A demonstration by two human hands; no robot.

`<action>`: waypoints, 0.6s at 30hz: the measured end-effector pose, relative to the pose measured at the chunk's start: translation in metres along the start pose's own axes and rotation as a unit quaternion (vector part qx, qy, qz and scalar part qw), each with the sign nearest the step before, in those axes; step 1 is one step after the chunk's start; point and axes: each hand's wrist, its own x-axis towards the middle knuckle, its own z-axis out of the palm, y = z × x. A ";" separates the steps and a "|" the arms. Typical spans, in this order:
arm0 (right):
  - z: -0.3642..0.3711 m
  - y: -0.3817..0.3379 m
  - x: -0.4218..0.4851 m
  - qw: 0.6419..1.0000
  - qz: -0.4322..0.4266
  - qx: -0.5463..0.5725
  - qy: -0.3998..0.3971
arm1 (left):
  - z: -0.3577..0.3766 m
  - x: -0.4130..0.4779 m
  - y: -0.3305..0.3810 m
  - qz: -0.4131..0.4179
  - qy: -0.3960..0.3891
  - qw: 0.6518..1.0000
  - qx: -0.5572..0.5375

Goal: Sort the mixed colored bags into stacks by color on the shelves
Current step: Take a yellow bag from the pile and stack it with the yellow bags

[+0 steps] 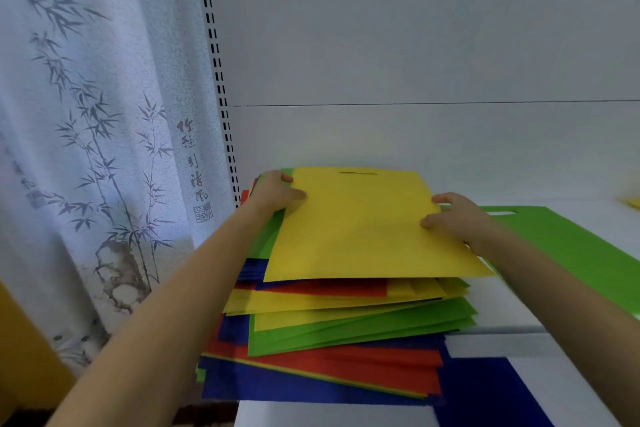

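Both hands pinch the top yellow bag (363, 229) by its side edges. The left hand (277, 194) holds the left edge near the far corner, thumb lying on the upper face and the other fingers curled under. The right hand (453, 218) takes the right edge about halfway along, its thumb pressed on top and a finger bent over the edge just beyond it.

That bag lies flat on top of the mixed stack (346, 333), turned a little askew to it, with its slit handle (358, 173) at the far side. The stack's uneven layers are yellow, red, green and blue, fanned out toward the viewer.

Right of the stack, and just beside it, a single green bag (571, 243) lies flat on the white shelf (519, 319), partly hidden by the right forearm. Below the stack's near right corner a blue bag (485, 388) lies on a white surface. Far right of the stack, a small yellow patch (632, 203) is too blurred to identify.

Behind the stack rises the plain grey back panel (415, 45). Left of the stack stands a slotted upright (221, 80), and beyond that hangs a pale curtain (86, 114) printed with bamboo and written characters.
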 end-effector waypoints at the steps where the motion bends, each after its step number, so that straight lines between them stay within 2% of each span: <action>1: -0.001 0.003 -0.002 1.000 0.006 -0.005 0.004 | 0.003 -0.001 0.003 0.006 -0.002 1.000 0.018; 4: -0.006 0.013 -0.010 0.999 0.009 -0.031 0.030 | 0.012 -0.006 0.011 0.009 -0.016 0.999 0.028; 8: -0.017 0.023 -0.023 0.999 -0.005 -0.047 0.026 | 0.020 -0.008 0.012 0.001 -0.016 1.000 -0.024; 13: -0.023 0.027 -0.040 0.999 -0.018 -0.039 0.021 | 0.025 -0.014 0.014 0.047 0.023 0.997 -0.052; 15: -0.026 0.027 -0.047 0.998 -0.015 -0.051 0.024 | 0.025 -0.015 0.013 0.053 0.024 0.998 -0.031; 18: -0.035 0.030 -0.058 0.997 -0.013 -0.067 0.027 | 0.029 -0.024 0.016 0.032 -0.034 0.998 0.048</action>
